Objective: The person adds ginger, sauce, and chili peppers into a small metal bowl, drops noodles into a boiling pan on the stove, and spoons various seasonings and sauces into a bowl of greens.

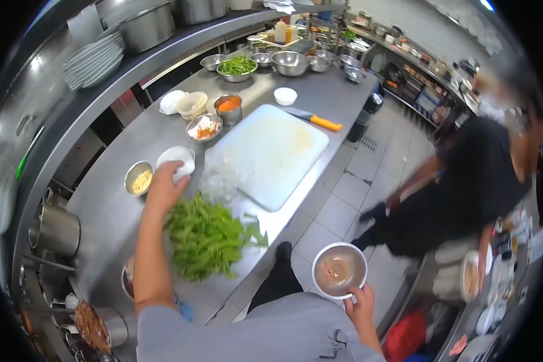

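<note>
Steel bowl (353,257) held by its rim in right hand (361,305), over floor tiles (338,208); one-sided grip could let it tip and spill. Left hand (166,188) at white bowl (185,155) on counter (102,163), finger closure unclear; sideways nudge might knock small metal bowl (137,166) adjacent.

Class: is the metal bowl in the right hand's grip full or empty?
Neither: reddish bits lie low inside the metal bowl, bare wall above; whether there's liquid, I cannot tell.
</note>
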Demonstrator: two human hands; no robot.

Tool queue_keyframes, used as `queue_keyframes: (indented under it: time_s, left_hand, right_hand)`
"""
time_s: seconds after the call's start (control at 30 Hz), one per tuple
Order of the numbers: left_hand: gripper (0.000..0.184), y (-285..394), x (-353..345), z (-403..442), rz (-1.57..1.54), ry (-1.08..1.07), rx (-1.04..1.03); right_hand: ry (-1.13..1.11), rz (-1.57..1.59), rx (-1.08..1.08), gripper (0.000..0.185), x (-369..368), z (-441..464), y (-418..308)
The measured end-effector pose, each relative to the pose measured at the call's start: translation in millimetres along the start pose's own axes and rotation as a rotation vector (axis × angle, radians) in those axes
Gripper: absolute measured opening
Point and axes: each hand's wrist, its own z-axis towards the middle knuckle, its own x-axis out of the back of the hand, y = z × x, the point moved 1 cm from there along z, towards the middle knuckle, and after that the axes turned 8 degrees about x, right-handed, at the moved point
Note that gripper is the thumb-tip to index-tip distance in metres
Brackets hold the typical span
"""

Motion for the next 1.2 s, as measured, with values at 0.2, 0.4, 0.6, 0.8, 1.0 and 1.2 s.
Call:
queue_keyframes:
  time_s: [0.2, 0.4, 0.6, 0.8, 1.0, 1.2]
  left_hand:
    - [0.033, -85, -125, 240, 0.140, -0.056, 0.193]
    - [0.029, -115, -226, 330, 0.405, -0.254, 0.313]
    - [0.019, -137, -236, 327, 0.458, -0.287, 0.336]
    - [0.023, -104, -207, 306, 0.063, -0.211, 0.445]
    - [0.025, -86, -218, 307, 0.363, -0.321, 0.393]
    - [0.021, -98, -172, 296, -0.365, -0.215, 0.641]
  right_hand:
    - [0.008, -0.090, -0.080, 0.034, -16, 170, 68]
    - [-0.030, -0.001, -0.186, 0.031, -41, 287, 98]
    - [-0.196, -0.044, -0.043, 0.036, -75, 338, 117]
    - [-0.238, -0.032, 0.112, 0.037, -89, 381, 137]
    - [-0.214, 0.001, 0.304, 0.036, -91, 428, 111]
    - [-0.201, 0.020, 0.275, 0.042, -94, 422, 123]
